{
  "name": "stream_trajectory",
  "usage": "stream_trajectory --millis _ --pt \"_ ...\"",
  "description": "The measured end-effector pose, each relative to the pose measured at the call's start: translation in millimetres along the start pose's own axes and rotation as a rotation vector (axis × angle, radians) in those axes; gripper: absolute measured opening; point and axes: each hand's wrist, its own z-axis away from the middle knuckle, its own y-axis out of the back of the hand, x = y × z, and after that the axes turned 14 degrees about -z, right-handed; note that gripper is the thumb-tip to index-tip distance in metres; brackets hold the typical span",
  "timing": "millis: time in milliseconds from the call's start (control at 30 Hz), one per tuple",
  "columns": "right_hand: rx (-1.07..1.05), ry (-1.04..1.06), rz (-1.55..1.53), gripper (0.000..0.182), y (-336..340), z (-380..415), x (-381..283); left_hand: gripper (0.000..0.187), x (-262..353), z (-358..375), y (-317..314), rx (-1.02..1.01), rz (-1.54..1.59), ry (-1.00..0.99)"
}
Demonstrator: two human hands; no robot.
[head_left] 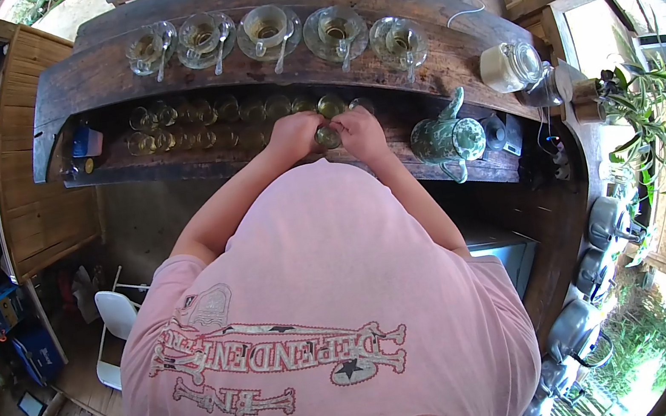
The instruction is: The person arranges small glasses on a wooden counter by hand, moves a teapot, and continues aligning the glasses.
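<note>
My left hand and my right hand meet over the lower shelf in front of me. Between them is a small clear glass, with the fingers of both hands closed around its sides. Just behind it stands a glass cup with something yellowish inside. Two rows of similar glass cups run along the shelf to the left of my left hand. On the counter above, several glass cups sit on glass saucers, each with a spoon.
A speckled green enamel teapot stands to the right of my hands. Farther right are a lidded glass jar and a potted plant. A small blue box sits at the shelf's left end. The wooden counter edge overhangs the shelf.
</note>
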Motion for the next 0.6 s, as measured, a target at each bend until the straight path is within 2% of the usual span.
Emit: stream_trajectory --millis 167,233,367,467,533,600 --pt "-0.083 0.002 0.032 0.007 -2.3 2.1 5.3 0.044 0.6 0.6 1.3 -0.009 0.004 0.004" --pt "0.018 -0.023 0.027 0.007 2.1 -1.3 2.1 0.044 -2.1 1.3 -3.1 -0.002 0.003 0.002" --pt "0.017 0.043 -0.022 0.006 -2.5 1.7 1.8 0.045 -2.6 -0.4 -3.6 -0.013 0.001 0.009" --pt "-0.105 0.005 0.029 0.005 -2.3 1.7 2.9 0.045 -3.3 0.9 -6.0 0.024 0.001 -0.004" --pt "0.004 0.006 0.052 0.005 2.4 -2.5 -1.2 0.044 -4.0 1.4 -6.1 0.018 -0.006 -0.004" --pt "0.005 0.022 0.023 0.006 -1.3 -2.2 3.8 0.042 -3.7 0.5 -5.8 0.012 -0.013 -0.007"
